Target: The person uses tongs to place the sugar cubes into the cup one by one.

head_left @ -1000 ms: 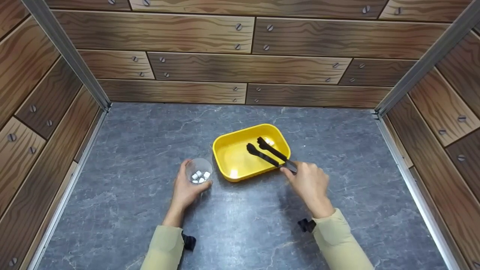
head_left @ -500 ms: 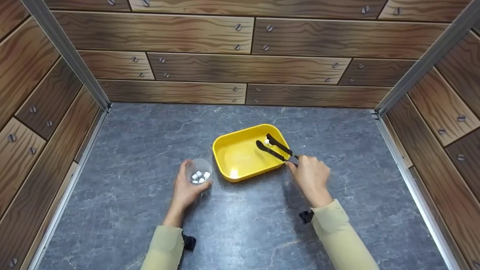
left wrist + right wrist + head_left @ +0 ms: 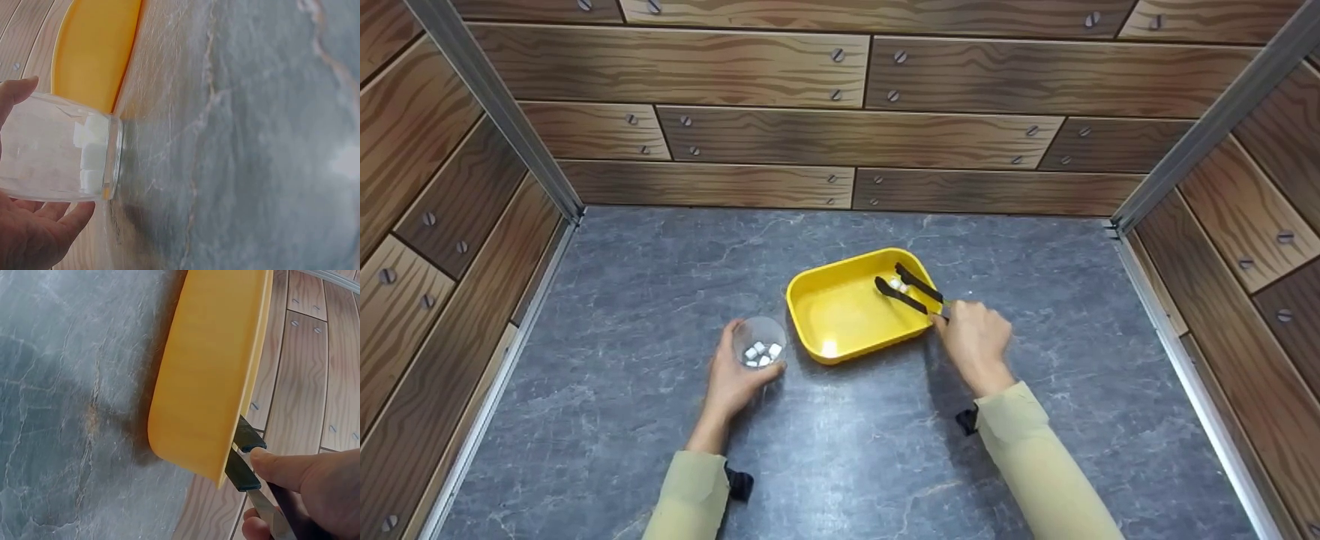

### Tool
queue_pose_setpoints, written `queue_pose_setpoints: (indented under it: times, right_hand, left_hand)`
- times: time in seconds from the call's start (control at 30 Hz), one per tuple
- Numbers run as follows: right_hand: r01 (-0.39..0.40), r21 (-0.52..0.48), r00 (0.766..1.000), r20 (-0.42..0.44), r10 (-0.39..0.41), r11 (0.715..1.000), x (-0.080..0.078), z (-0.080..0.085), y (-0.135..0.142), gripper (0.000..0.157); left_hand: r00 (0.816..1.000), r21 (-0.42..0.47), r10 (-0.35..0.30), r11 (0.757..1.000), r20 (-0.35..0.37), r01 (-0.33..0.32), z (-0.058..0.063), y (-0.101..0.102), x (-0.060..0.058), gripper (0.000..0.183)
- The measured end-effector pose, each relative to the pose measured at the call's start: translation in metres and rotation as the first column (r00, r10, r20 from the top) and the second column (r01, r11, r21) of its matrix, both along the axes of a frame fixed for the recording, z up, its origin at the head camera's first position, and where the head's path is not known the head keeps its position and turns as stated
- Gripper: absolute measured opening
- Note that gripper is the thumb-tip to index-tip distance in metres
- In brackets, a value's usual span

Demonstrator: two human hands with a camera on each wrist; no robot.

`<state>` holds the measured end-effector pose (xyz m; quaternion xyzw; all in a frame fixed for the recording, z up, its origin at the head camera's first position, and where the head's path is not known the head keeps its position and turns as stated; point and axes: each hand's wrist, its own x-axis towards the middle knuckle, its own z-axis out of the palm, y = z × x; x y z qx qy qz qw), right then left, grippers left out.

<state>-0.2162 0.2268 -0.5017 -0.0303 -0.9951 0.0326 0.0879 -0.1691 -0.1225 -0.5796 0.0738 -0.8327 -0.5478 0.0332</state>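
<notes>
My left hand point(image 3: 736, 382) grips a clear cup point(image 3: 760, 334) that stands upright left of the yellow tray point(image 3: 825, 352). Several white cubes point(image 3: 93, 154) lie at the cup's bottom, thumb and fingers on opposite sides of its wall. With my right hand point(image 3: 979, 341) I hold black-tipped tongs point(image 3: 904, 303) by their metal handle, reaching over the tray's right side. Their two arms are spread, and small white cubes point(image 3: 898, 284) lie between the tips in the tray's far right corner. In the right wrist view the tray's side wall point(image 3: 202, 382) hides the tong tips.
A grey marbled surface point(image 3: 840, 450) lies under everything. Wood-patterned panels point(image 3: 765, 135) rise at the back and on both sides, with metal rails point(image 3: 1185, 390) along the side edges.
My right hand has moved the tongs up and slightly right, into the tray's far right corner, uncovering the white cubes there. The left hand and cup have stayed in place.
</notes>
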Motion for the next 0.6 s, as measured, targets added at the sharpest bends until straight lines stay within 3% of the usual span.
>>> queue_pose_setpoints:
  times: [0.6]
  right_hand:
    - [0.014,-0.026,0.999,0.05,-0.013,1.0,-0.013,-0.002,-0.003,0.042]
  left_hand:
    - [1.0,-0.006,0.008,1.0,-0.01,-0.008,-0.001,0.0,-0.001,0.104]
